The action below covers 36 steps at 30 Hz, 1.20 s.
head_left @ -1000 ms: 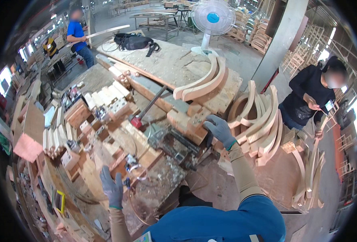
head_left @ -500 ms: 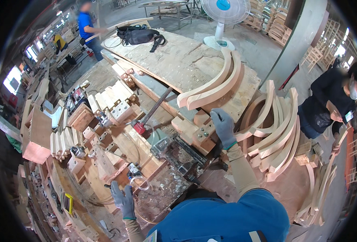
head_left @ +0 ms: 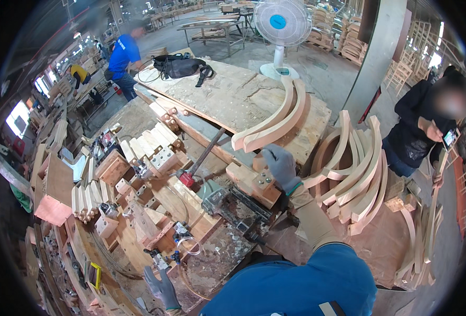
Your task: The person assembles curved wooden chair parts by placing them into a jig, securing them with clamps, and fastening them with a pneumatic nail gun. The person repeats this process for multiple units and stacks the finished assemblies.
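My left hand [head_left: 162,287], in a grey glove, has its fingers apart and holds nothing. It is just below a small valve with a lever [head_left: 158,258], beside a loop of clear tubing [head_left: 189,245]. My right hand [head_left: 280,167], also gloved, has bent fingers, and its palm side is hidden. It is beside a wooden block with bolt heads [head_left: 264,180] on the bench fixture, below two curved wooden pieces [head_left: 275,122] lying on the board. A metal clamping device [head_left: 217,197] sits between my hands, close to a red-headed hammer [head_left: 187,178].
More curved wooden pieces [head_left: 357,171] are stacked to the right. A white fan [head_left: 282,23] stands behind the board, where a black bag [head_left: 179,67] lies. A person in black [head_left: 409,124] is at the right; one in blue [head_left: 123,55] is at the far left.
My left hand has dropped down away from the valve lever. My right hand has shifted slightly left, and its fingers have gone from raised to bent. The whole view has tilted a little.
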### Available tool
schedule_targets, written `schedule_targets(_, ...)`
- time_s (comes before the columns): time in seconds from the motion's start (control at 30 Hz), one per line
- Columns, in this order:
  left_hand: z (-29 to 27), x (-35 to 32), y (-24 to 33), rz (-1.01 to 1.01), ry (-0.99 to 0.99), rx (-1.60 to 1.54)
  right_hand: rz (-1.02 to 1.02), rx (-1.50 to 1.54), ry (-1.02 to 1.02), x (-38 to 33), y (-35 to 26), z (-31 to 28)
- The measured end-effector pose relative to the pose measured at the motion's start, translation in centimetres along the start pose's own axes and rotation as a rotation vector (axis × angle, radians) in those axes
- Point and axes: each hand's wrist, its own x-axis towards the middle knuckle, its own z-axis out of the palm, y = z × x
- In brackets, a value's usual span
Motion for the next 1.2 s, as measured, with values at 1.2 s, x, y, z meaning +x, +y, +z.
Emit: schedule_targets(1.2, -1.5, -1.4, 0.7, -0.079, 0.009, 0.009, 0.857, 0.043, -0.078, 13.2, 12.5, -1.0)
